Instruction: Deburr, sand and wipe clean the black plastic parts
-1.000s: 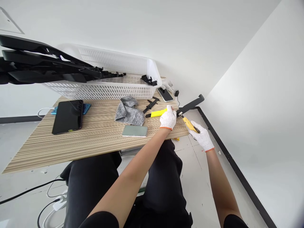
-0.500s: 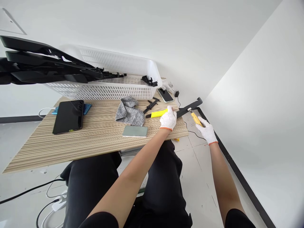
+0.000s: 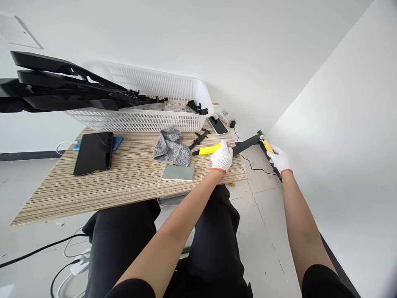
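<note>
**Black strip held off the desk's right edge**

We see the left hand (image 3: 221,156), gloved in white, closed on the near end of a long black strip (image 3: 246,144) that juts out past the desk (image 3: 124,182). The right hand (image 3: 279,159) grips a yellow-handled tool (image 3: 267,145), its tip at the strip's far end. Just behind the left hand lie a yellow-and-black tool (image 3: 207,150), a caliper (image 3: 198,139) and a grey cloth (image 3: 172,145); a white basket (image 3: 149,103) stands further back.
</note>
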Available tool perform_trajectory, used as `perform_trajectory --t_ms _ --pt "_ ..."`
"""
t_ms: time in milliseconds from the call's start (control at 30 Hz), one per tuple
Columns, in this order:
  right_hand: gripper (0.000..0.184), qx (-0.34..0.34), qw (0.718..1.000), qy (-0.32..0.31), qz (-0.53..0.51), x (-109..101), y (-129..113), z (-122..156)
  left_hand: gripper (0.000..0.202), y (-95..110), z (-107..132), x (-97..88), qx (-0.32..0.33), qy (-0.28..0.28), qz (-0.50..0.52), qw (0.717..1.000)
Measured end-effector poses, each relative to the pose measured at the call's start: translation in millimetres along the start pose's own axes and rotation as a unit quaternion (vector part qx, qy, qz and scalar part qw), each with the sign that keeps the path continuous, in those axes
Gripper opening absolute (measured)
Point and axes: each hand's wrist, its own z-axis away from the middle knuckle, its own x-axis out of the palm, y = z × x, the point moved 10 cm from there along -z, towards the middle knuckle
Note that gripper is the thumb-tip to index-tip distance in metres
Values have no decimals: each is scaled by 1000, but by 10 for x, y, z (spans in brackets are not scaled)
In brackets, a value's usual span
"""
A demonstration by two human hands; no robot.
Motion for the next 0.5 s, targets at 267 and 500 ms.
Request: perform_trajectory --t_ms 267,500 --pt "69 2 1000 24 20 -63 -70 -436 31 33 32 -36 4 -9 -9 1000" --pt "69 1 999 32 27 21 -33 -421 32 35 10 -4 3 -19 -21 1000"
